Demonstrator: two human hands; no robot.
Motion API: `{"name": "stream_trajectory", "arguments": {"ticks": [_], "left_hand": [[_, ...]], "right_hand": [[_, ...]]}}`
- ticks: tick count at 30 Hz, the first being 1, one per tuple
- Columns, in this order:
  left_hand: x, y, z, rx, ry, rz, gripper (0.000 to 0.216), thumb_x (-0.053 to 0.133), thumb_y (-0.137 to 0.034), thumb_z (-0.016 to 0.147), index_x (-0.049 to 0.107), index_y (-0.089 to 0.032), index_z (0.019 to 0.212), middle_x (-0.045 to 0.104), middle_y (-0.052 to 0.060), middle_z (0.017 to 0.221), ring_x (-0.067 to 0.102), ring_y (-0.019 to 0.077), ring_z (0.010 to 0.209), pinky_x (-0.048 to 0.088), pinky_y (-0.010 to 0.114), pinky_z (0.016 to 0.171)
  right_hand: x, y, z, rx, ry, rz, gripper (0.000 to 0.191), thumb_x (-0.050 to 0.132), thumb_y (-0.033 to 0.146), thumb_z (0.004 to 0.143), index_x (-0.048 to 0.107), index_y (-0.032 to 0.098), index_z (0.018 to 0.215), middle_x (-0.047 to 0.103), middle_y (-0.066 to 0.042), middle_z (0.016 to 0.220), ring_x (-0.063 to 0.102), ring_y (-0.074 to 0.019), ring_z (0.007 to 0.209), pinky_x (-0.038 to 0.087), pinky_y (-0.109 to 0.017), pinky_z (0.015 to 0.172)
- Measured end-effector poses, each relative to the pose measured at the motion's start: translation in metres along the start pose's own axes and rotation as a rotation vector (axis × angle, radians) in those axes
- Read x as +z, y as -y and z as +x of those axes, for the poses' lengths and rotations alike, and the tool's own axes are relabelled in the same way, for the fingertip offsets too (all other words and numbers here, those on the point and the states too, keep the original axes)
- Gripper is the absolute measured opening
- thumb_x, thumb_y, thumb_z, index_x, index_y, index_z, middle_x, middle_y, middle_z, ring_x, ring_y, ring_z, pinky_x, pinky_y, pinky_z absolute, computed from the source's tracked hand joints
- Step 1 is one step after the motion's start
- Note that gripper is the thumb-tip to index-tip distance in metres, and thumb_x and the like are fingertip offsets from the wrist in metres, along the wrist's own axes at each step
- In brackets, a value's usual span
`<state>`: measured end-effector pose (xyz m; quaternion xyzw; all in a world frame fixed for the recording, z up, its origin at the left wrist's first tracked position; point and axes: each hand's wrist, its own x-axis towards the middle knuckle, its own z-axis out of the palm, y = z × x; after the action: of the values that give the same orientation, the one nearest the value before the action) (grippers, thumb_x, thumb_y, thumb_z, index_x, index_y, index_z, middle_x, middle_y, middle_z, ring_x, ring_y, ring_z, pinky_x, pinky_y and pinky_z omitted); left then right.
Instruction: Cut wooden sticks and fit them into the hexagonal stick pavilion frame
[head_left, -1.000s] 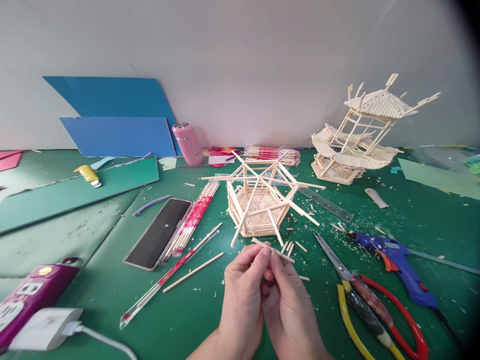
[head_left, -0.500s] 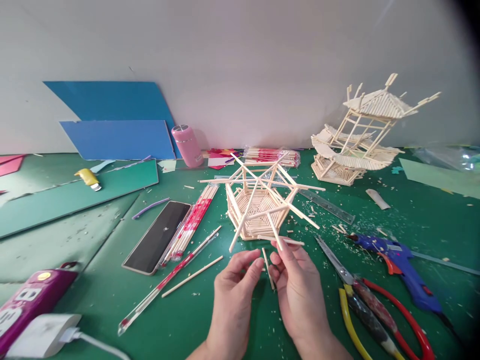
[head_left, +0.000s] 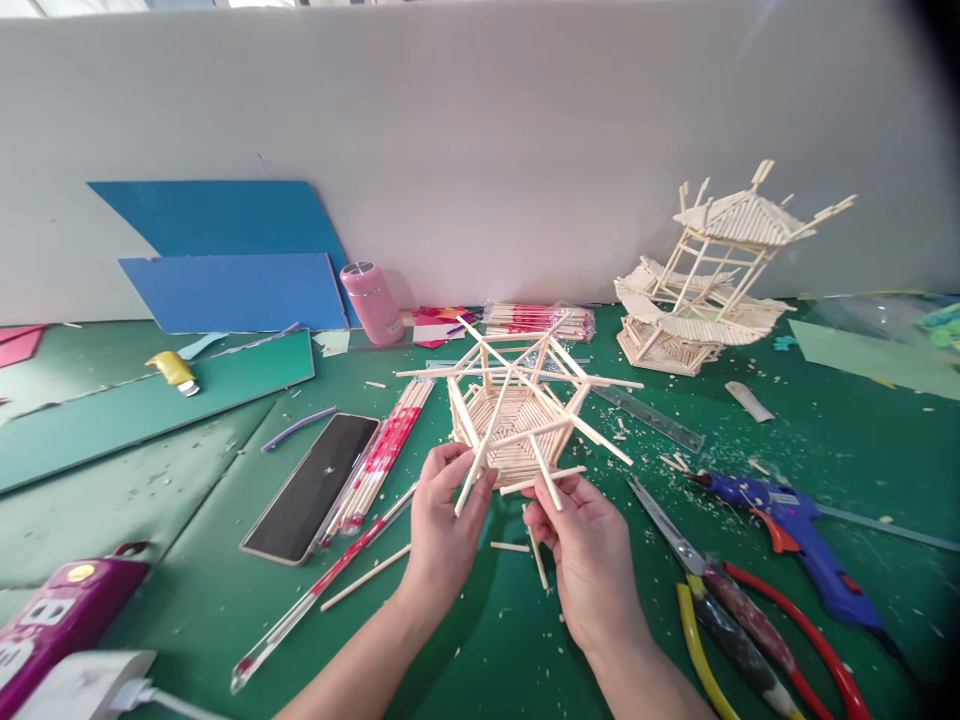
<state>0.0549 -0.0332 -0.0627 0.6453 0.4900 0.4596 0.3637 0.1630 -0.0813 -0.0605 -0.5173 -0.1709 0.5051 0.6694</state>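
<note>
A: Where's the frame (head_left: 517,415)?

B: Mid-table, right in front of the person, long spokes fanning out all round the dial.

A: And the left hand (head_left: 446,500)?

B: On its seven o'clock corner! Thumb and fingers look closed about it, though how firmly I can't tell. My guess is that it steadies something light enough to skid.

A: Right hand (head_left: 592,545)?

B: At the six o'clock side, a narrow pinch on a short stick (head_left: 517,487). It's held level, crossing a spoke, both ends poking free of the fingers, likely so its line against the frame can be judged.

A: Touching the spoke?

B: Can't say from this angle. Below, a loose stick (head_left: 538,562) slants just under the right fingers; whether they touch it is unclear.

A: The tools?

B: Glue gun (head_left: 799,530) towards four o'clock, nozzle facing inward, handle outward: handy for the right hand, I'd judge. Scissors (head_left: 679,532) nearer five, handles towards the person. Phone (head_left: 311,490) at eight, well apart from the work.

A: At two?

B: A taller model (head_left: 694,290), perhaps set back as a reference.
</note>
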Motion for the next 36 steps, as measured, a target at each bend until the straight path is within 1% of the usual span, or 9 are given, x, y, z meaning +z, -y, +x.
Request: {"name": "stream_trajectory", "arguments": {"ticks": [2, 5, 9, 14, 19, 24, 28, 30, 36], "left_hand": [[0.0, 0.004, 0.003, 0.026, 0.058, 0.021, 0.017, 0.057, -0.023, 0.08, 0.07, -0.024, 0.092, 0.058, 0.005, 0.092, 0.054, 0.0191, 0.082, 0.041, 0.025, 0.068], [-0.002, 0.004, 0.006, 0.041, 0.105, 0.023, 0.016, 0.055, -0.023, 0.082, 0.07, -0.022, 0.088, 0.061, 0.003, 0.084, 0.056, 0.0178, 0.075, 0.042, 0.025, 0.065], [-0.004, -0.005, 0.013, 0.071, 0.112, 0.024, 0.013, 0.056, -0.023, 0.081, 0.068, -0.02, 0.078, 0.06, 0.0, 0.075, 0.055, 0.0156, 0.07, 0.041, 0.024, 0.062], [-0.009, -0.017, 0.022, 0.065, 0.146, 0.006, 0.016, 0.056, -0.023, 0.08, 0.063, -0.017, 0.067, 0.057, 0.0, 0.068, 0.056, 0.0163, 0.072, 0.043, 0.025, 0.066], [-0.015, -0.031, 0.024, 0.005, 0.151, -0.073, 0.009, 0.058, -0.021, 0.078, 0.066, -0.017, 0.076, 0.061, 0.0, 0.07, 0.056, 0.0152, 0.069, 0.045, 0.024, 0.065], [-0.023, -0.043, 0.022, -0.026, 0.171, -0.139, 0.011, 0.059, -0.019, 0.077, 0.069, -0.017, 0.078, 0.064, 0.0, 0.072, 0.056, 0.0133, 0.068, 0.045, 0.02, 0.061], [-0.026, -0.045, 0.023, -0.034, 0.141, -0.117, 0.012, 0.06, -0.019, 0.076, 0.071, -0.017, 0.079, 0.065, -0.001, 0.069, 0.055, 0.0116, 0.065, 0.044, 0.018, 0.059], [-0.027, -0.045, 0.024, -0.034, 0.134, -0.112, 0.012, 0.06, -0.019, 0.077, 0.071, -0.018, 0.08, 0.067, -0.001, 0.072, 0.055, 0.0118, 0.067, 0.044, 0.018, 0.06], [-0.028, -0.047, 0.022, -0.041, 0.141, -0.135, 0.012, 0.061, -0.019, 0.076, 0.072, -0.018, 0.08, 0.069, 0.0, 0.074, 0.057, 0.0126, 0.069, 0.046, 0.019, 0.063]], "right_hand": [[0.0, 0.001, 0.001, -0.007, -0.001, -0.017, 0.022, 0.069, 0.037, 0.068, 0.063, 0.015, 0.069, 0.057, 0.004, 0.055, 0.05, -0.0066, 0.049, 0.037, -0.018, 0.047], [0.002, 0.005, 0.001, -0.005, 0.007, -0.023, 0.022, 0.069, 0.037, 0.068, 0.062, 0.015, 0.068, 0.057, 0.004, 0.055, 0.051, -0.0061, 0.048, 0.038, -0.017, 0.046], [0.006, 0.015, 0.001, 0.002, 0.049, 0.0, 0.02, 0.069, 0.035, 0.069, 0.062, 0.016, 0.069, 0.061, 0.003, 0.058, 0.053, -0.0063, 0.049, 0.039, -0.017, 0.046], [0.013, 0.03, 0.002, 0.002, 0.088, 0.026, 0.019, 0.069, 0.033, 0.07, 0.061, 0.016, 0.069, 0.061, 0.004, 0.054, 0.053, -0.0055, 0.049, 0.041, -0.016, 0.048], [0.025, 0.041, 0.004, -0.008, 0.15, 0.095, 0.015, 0.068, 0.029, 0.071, 0.061, 0.016, 0.068, 0.06, 0.004, 0.053, 0.051, -0.0042, 0.046, 0.043, -0.015, 0.048], [0.037, 0.045, 0.005, 0.024, 0.169, 0.158, 0.016, 0.068, 0.028, 0.072, 0.06, 0.016, 0.065, 0.058, 0.005, 0.05, 0.05, -0.0039, 0.046, 0.043, -0.014, 0.047], [0.043, 0.047, 0.003, 0.036, 0.131, 0.233, 0.014, 0.07, 0.027, 0.069, 0.061, 0.016, 0.067, 0.06, 0.005, 0.052, 0.051, -0.0033, 0.045, 0.044, -0.013, 0.046], [0.045, 0.048, 0.002, 0.05, 0.105, 0.261, 0.015, 0.072, 0.026, 0.067, 0.062, 0.016, 0.067, 0.061, 0.005, 0.054, 0.051, -0.0029, 0.044, 0.045, -0.013, 0.046], [0.047, 0.048, 0.002, 0.073, 0.097, 0.26, 0.016, 0.072, 0.027, 0.067, 0.062, 0.015, 0.068, 0.062, 0.004, 0.057, 0.052, -0.0028, 0.044, 0.046, -0.013, 0.046]]}}
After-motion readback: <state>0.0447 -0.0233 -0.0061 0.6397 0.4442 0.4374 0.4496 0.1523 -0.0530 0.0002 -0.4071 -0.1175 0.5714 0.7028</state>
